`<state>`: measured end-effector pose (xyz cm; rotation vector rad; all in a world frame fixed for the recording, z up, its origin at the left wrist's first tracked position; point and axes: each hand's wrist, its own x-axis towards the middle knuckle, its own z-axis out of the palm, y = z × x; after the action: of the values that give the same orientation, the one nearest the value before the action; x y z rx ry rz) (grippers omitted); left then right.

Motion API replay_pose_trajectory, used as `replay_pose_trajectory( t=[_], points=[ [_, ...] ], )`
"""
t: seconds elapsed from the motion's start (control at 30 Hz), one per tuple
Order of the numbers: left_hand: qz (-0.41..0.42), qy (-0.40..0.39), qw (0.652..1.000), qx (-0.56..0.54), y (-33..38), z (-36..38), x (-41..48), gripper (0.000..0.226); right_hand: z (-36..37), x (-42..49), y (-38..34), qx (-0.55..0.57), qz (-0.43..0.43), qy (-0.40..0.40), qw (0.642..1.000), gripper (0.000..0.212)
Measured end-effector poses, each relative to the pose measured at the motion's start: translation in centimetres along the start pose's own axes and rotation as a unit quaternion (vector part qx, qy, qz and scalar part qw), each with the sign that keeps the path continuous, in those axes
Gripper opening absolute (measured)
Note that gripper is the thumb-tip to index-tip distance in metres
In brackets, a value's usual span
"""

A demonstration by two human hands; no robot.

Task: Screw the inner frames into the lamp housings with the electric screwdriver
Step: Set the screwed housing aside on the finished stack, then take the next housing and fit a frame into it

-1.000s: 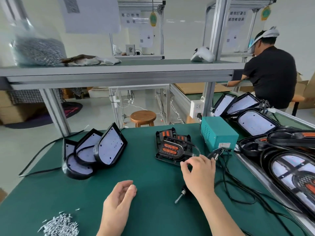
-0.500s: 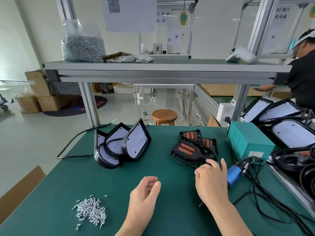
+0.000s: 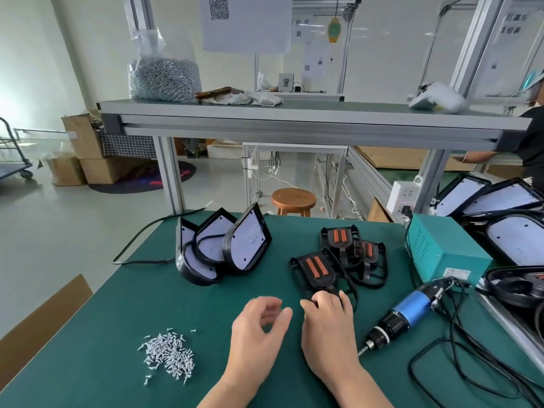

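Three black lamp housings (image 3: 232,248) with white LED panels lean together at the mat's back left. Black inner frames with orange strips lie in a pile (image 3: 353,248); the nearest inner frame (image 3: 316,267) points toward me. My right hand (image 3: 328,328) has its fingertips curled on that frame's near end. My left hand (image 3: 256,334) hovers just left of it with loosely bent fingers, holding nothing. The blue electric screwdriver (image 3: 407,312) lies on the mat to the right of my right hand, its bit toward me. A heap of loose screws (image 3: 169,353) sits near left.
A teal power box (image 3: 444,248) stands at the right with black cables (image 3: 459,357) looping over the green mat (image 3: 117,334). More lamp housings (image 3: 512,240) fill the right-hand line. An overhead shelf (image 3: 294,119) carries a bag of screws (image 3: 163,75). Another person works at the far right.
My view swung left and down. My right hand left the screwdriver and reached forward onto the nearest inner frame. My left hand rose and moved closer to the right one.
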<state>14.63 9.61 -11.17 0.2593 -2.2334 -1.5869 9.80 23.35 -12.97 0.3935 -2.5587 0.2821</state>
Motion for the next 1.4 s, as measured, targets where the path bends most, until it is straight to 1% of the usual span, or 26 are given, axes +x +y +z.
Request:
replay_pose_trajectory(
  t=[0.07,0.13,0.17,0.23,0.27,0.33,0.4,0.47,0.57,0.63,0.7,0.77,0.87,0.93,1.07,1.2,1.3,1.4],
  points=[
    [0.061,0.067,0.992,0.087,1.1,-0.9,1.8,0.017,-0.2,0.0,-0.2,-0.003,0.011,-0.015,1.0,0.03],
    [0.103,0.137,0.972,0.158,2.5,-2.4,4.7,0.028,-0.2,-0.1,-0.3,0.003,0.025,-0.02,0.999,0.031],
    [0.105,0.161,0.964,0.183,3.0,-3.3,6.3,0.034,-0.2,-0.2,-0.3,0.005,0.028,-0.017,0.999,0.03],
    [0.062,0.176,0.957,0.223,3.8,-5.0,9.6,0.05,-0.1,-0.3,-0.3,0.006,0.03,-0.006,0.999,0.028],
    [0.029,0.168,0.953,0.25,4.1,-5.7,11.1,0.057,-0.1,-0.3,-0.3,0.006,0.03,-0.001,1.0,0.028],
    [-0.016,0.121,0.941,0.317,4.2,-6.4,13.8,0.068,0.0,-0.3,-0.3,0.007,0.032,0.0,0.999,0.028],
    [-0.031,0.056,0.932,0.357,3.9,-6.7,15.7,0.075,0.0,-0.3,-0.3,0.006,0.031,-0.004,0.999,0.026],
    [-0.047,0.004,0.925,0.377,3.4,-6.8,17.2,0.076,0.1,-0.4,-0.2,0.003,0.031,-0.005,0.999,0.024],
    [-0.071,-0.059,0.9,0.426,3.0,-7.3,19.0,0.068,0.2,-0.3,-0.2,0.003,0.032,0.001,0.999,0.024],
    [-0.066,-0.098,0.876,0.468,3.0,-7.5,19.9,0.06,0.3,-0.3,-0.2,0.003,0.031,0.005,1.0,0.024],
    [-0.055,-0.118,0.857,0.499,3.1,-7.4,20.6,0.051,0.4,-0.3,-0.2,0.003,0.03,0.01,1.0,0.024],
    [-0.052,-0.124,0.847,0.514,3.0,-7.2,20.9,0.042,0.5,-0.3,-0.1,0.003,0.026,0.014,1.0,0.025],
    [-0.057,-0.155,0.838,0.519,2.8,-6.8,20.9,0.021,0.5,-0.2,-0.2,0.002,0.022,0.015,1.0,0.027],
    [-0.061,-0.169,0.839,0.513,2.5,-6.3,20.8,0.012,0.5,-0.1,-0.2,0.005,0.022,0.015,1.0,0.034],
    [-0.058,-0.133,0.863,0.483,1.5,-5.3,20.0,0.011,0.5,-0.1,-0.1,0.012,0.021,0.011,1.0,0.058],
    [-0.062,-0.118,0.875,0.465,1.2,-4.6,19.2,0.012,0.5,0.1,0.0,0.021,0.027,0.033,0.999,0.075],
    [-0.059,-0.112,0.888,0.441,1.5,-3.9,18.6,0.011,0.4,0.2,-0.1,0.041,0.035,0.045,0.998,0.083],
    [-0.064,-0.099,0.907,0.405,1.6,-2.7,17.7,0.012,0.5,0.2,0.0,0.069,0.045,0.071,0.994,0.083]
  ],
)
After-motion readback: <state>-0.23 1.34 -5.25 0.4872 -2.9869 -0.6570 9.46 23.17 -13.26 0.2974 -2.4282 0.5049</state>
